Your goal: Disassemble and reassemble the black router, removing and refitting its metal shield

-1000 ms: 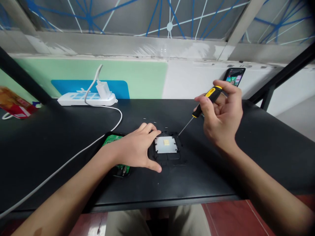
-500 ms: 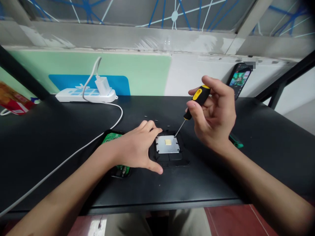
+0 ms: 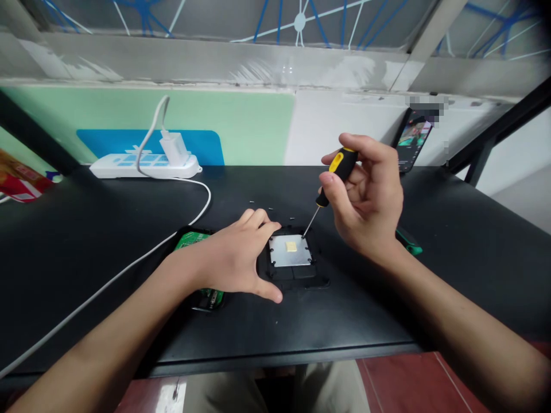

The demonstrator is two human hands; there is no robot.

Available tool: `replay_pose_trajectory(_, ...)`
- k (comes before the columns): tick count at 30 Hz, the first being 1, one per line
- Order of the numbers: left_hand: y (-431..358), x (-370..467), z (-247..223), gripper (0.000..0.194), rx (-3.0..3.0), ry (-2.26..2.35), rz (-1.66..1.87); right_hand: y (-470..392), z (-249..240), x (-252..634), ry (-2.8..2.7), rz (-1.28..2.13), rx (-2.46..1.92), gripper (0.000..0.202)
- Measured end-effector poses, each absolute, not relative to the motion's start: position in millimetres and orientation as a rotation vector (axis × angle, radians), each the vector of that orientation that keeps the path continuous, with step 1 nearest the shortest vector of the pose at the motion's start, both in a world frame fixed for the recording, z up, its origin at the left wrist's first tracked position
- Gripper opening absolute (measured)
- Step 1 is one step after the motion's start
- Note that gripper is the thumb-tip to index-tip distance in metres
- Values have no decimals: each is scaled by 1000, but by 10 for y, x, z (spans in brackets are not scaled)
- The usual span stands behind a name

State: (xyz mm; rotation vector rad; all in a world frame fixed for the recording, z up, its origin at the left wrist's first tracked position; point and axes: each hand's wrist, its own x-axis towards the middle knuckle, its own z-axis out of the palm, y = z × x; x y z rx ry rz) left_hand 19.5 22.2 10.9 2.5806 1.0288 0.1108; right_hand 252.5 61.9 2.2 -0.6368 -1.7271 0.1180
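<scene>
My right hand [image 3: 370, 195] is wrapped round the black and yellow handle of a screwdriver [image 3: 343, 165]. Its thin shaft slants down to the upper right corner of a silver metal plate [image 3: 279, 259], where the tip touches. A cream square pad sits mid-plate. The plate lies in a black plastic casing [image 3: 317, 282] flat on the table. My left hand [image 3: 235, 255] grips this casing across its left side, fingers at the far edge and thumb near the front. Beneath my left wrist, partly hidden, is a green circuit board [image 3: 191, 240] in a black shell.
Several small screws [image 3: 271, 209] lie beyond the casing. A white cable [image 3: 129, 265] crosses the black table on the left from a power strip [image 3: 129, 166]. A phone [image 3: 414, 140] leans on the wall; a green and black object [image 3: 408, 242] lies by my right forearm.
The whole view has shifted slightly, so everything appears a little further left. The screwdriver tip stays at the same plate corner, and both hands keep their hold.
</scene>
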Motion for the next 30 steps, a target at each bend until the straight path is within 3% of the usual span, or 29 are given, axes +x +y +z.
replay_pose_trajectory(10, 221, 200, 136, 104, 2557, 1017, 111, 539, 63, 2468, -1682, 305, -690, 30)
replay_pose_trajectory(18, 220, 214, 145, 101, 2559, 1024, 111, 517, 75, 2432, -1605, 158, -712, 27)
replay_pose_trajectory(30, 231, 184, 105, 103, 2562, 1003, 129, 447, 130, 2379, -1643, 203, -736, 25)
